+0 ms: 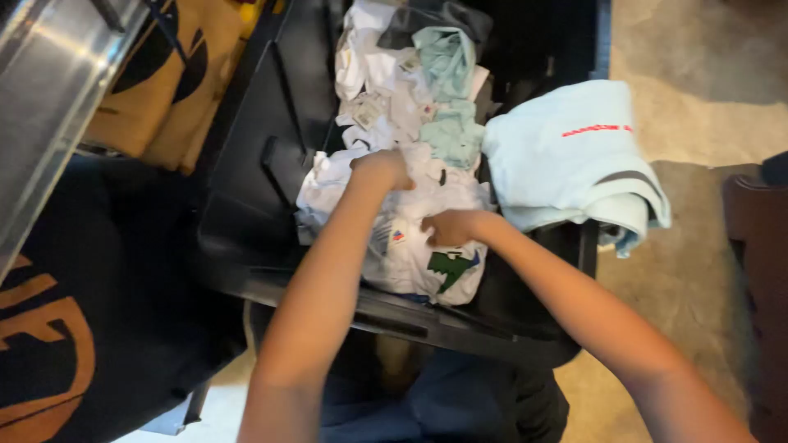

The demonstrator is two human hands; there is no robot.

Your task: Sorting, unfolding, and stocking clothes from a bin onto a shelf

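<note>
A black plastic bin (246, 230) holds a heap of small white garments (402, 246), one with a green print (451, 267), and pale green pieces (450, 135) further back with tags. My left hand (380, 170) is closed on the white cloth near the bin's middle. My right hand (450, 227) grips the same white fabric just right of it, above the green print. Both forearms reach in from the bottom of the view.
A folded pale mint garment (574, 156) with red lettering lies over the bin's right rim. Mustard and black fabric (164, 82) hangs at the upper left beside a metal rail (41, 107). Dark clothing with an orange print (49, 344) is at the left. Beige carpet (706, 90) lies to the right.
</note>
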